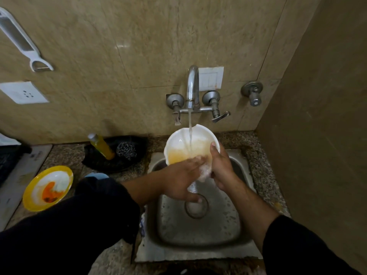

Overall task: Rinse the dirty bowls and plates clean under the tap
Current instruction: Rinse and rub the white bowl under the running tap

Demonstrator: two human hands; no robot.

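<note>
while tap water [190, 124] hits white bowl [178, 139] holding yellowish residue, right hand [220, 167] grips rim; flat left hand [178, 179] presses inside.

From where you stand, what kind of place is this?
Probably a home kitchen: a steel sink under a running wall tap, a bottle and scrubber beside it, and a dirty plate waiting.
</note>
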